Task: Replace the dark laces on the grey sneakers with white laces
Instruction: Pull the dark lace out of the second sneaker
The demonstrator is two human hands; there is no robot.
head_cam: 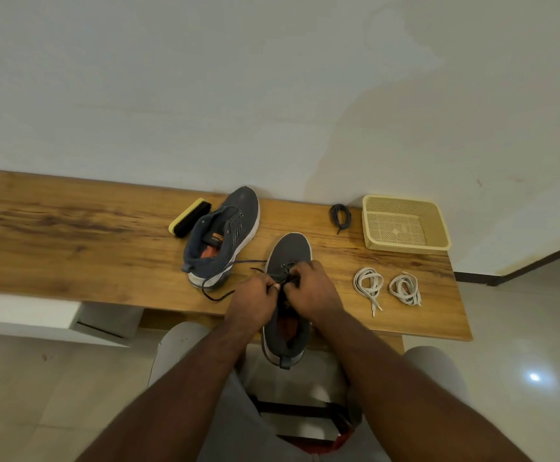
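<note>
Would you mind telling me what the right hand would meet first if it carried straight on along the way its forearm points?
The right hand points up and left over the near sneaker. Going on, it would probably first meet the left hand close beside it, then the far sneaker; depth is unclear.

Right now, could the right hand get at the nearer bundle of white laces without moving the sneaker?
Probably yes. The right hand pinches the dark lace on the near sneaker; the nearer white laces lie just to its right on bare table, nothing between. It must let go first.
</note>
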